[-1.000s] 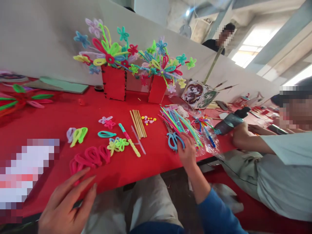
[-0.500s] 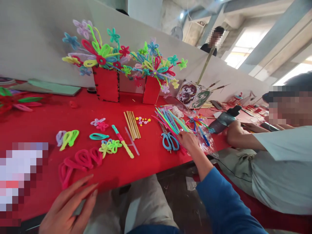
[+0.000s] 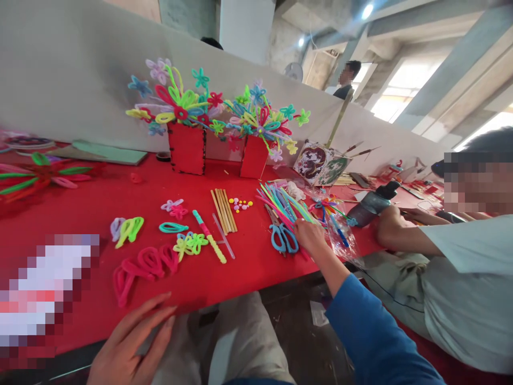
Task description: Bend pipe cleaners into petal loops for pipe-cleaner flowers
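My right hand (image 3: 311, 238) is closed at the near end of a loose bundle of coloured pipe cleaners (image 3: 284, 200); its fingertips are partly hidden. Blue-handled scissors (image 3: 284, 238) lie just left of it, their blades partly under the bundle. My left hand (image 3: 134, 339) hovers at the table's front edge with its fingers spread, holding nothing. Beyond it lie pink pipe-cleaner loops (image 3: 149, 262), yellow-green flowers (image 3: 191, 244), a teal loop (image 3: 173, 228) and a pink flower (image 3: 178, 212). A stick wrapped in teal, pink and yellow (image 3: 209, 236) rests beside a clear plastic tube (image 3: 223, 235).
Several wooden sticks (image 3: 224, 211) and small beads (image 3: 241, 204) lie mid-table. Two red boxes (image 3: 187, 149) with pipe-cleaner flowers stand against the wall. A dark bottle (image 3: 371, 204) and plastic wrapping (image 3: 340, 235) are at the right, near a seated person (image 3: 473, 283).
The view has shifted slightly, so the table things appear further right and lower. My right hand stays at the bundle, and my left hand remains spread at the table edge.
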Tool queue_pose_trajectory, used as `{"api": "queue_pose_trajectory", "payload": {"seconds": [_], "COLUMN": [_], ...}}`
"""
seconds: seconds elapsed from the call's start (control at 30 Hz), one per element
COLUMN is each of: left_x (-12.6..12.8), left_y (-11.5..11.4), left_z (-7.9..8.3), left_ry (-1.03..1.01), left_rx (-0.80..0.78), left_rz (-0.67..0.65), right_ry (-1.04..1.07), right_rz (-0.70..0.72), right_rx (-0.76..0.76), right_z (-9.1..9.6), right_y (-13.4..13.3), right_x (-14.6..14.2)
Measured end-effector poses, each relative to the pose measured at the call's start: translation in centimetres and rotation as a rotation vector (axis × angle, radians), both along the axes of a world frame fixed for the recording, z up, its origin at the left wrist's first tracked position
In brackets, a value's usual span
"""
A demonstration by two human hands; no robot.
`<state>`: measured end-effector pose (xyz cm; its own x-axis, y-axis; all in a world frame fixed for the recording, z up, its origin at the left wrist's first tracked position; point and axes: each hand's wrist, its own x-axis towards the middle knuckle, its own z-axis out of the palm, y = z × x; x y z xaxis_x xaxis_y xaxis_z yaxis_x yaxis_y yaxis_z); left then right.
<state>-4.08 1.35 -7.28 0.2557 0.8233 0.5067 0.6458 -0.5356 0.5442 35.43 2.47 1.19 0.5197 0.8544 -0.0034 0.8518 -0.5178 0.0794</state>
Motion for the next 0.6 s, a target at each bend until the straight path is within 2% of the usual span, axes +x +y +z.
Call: {"api": "queue_pose_trajectory", "payload": {"seconds": [0.1,0.23,0.3,0.37,0.43,0.53,0.6], "left_x": [-0.1,0.6,1.5,2.6,3.7,4.8,4.6], "left_y": [-0.1,-0.1,-0.1,-0.2,-0.3,-0.6,-0.4], "left_z": [0.6,2.5,3.6,4.9,6.1,7.5,7.9], "left_ry": [-0.032,-0.166,-0.246,-0.371,-0.547,-0.819,-0.968], "left_rx": [-0.069,-0.276,-0.389,-0.559,-0.749,-0.921,-0.966], "left_rz": [0.022,0.029,0.014,-0.019,-0.030,-0.039,-0.007], "right_ry": [0.009,0.038,0.094,0.251,0.420,0.612,0.675], "right_rz": [-0.019,0.043,0.136,0.304,0.465,0.718,0.768], "right_rx": [0.110,0.286,0.420,0.655,0.778,0.709,0.635], "right_z": [0.9,2.2,2.4,2.1,1.5,-0.3,-2.1], "right_y": [-0.1,-1.2,-2.1,-3.2,-4.3,-5.8,-6.5], "right_x": [0.2,-1.0,-2.8,-5.7,-9.2,-14.0,-16.2]}}
